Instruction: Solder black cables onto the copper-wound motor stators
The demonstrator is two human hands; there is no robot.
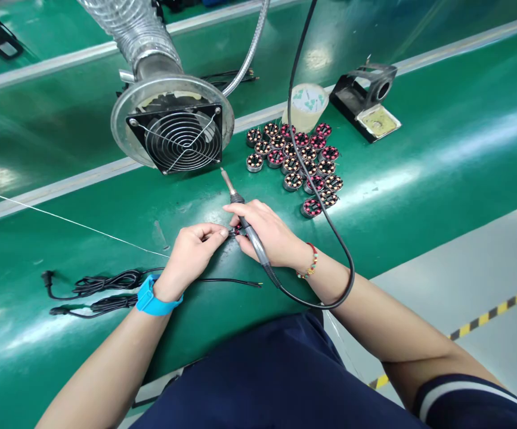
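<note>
My right hand [269, 232] is closed round a soldering iron [254, 239], whose metal tip points up and away toward the fan. Between my two hands is a small round motor stator [237, 230] with red windings, mostly hidden by the fingers. My left hand [198, 250] pinches at its left side with thumb and forefinger. The fingertips of my right hand also reach the stator. A blue band [155, 298] circles my left wrist. The iron's black cable [350, 262] loops over my right forearm and up past the top edge.
Several similar stators [292, 181] stand grouped beyond my right hand, by a tape roll [305, 107]. A soldering-iron stand [352, 98] with sponge is farther right. A fume fan [182, 143] hangs ahead. Coiled black cables [106, 283] lie left; thin solder wire [70, 220] stretches leftward.
</note>
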